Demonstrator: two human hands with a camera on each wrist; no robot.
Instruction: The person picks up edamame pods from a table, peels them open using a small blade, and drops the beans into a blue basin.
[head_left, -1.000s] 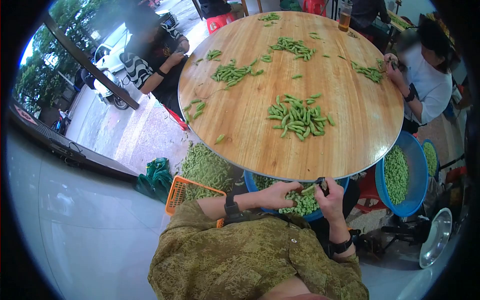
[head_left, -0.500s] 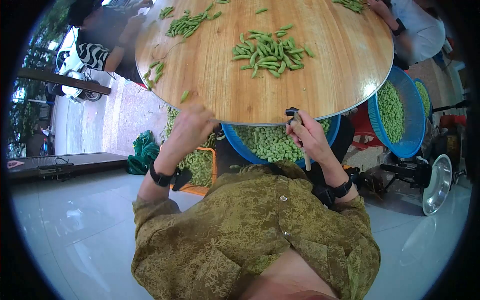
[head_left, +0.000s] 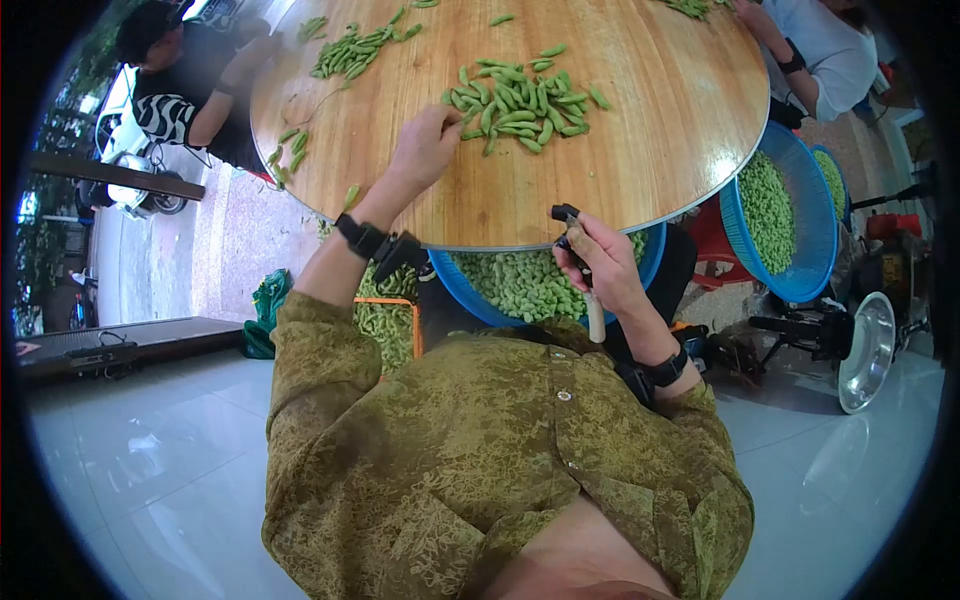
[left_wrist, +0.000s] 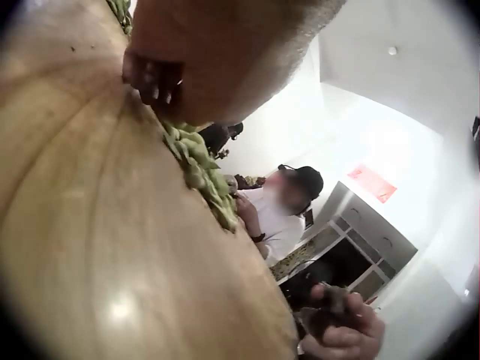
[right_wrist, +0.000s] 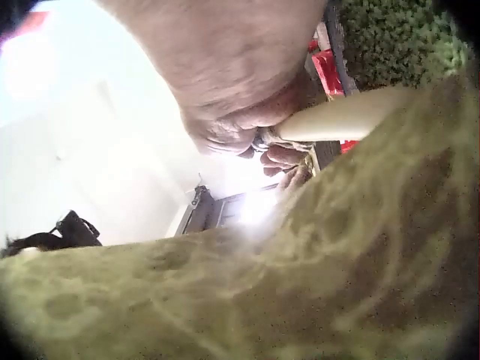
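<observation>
On the round wooden table (head_left: 350,120) lies a pile of green bean pods (head_left: 530,105). My left hand (head_left: 428,148) reaches over the table edge, its loosely bent fingertips right at the near left side of this pile. In the left wrist view the fingers (left_wrist: 157,79) come down close to the pods (left_wrist: 199,161), and no pod shows between them. My right hand (head_left: 610,265) grips a tool with a pale handle (head_left: 596,318) and a black end (head_left: 565,212), held just off the table's near edge. Below it sits a blue basin (head_left: 455,285) of shelled green beans (head_left: 520,285).
More pods (head_left: 355,50) lie farther left on the table. A second blue basin (head_left: 735,225) of beans stands at the right, near a metal bowl (head_left: 868,350). An orange crate (head_left: 416,335) is beside my lap. Two people (head_left: 160,90) sit across the table.
My left hand came off the beans in the basin, swung left, then went forward over the table to the pile. The right hand keeps hold of the tool. The view tilted down.
</observation>
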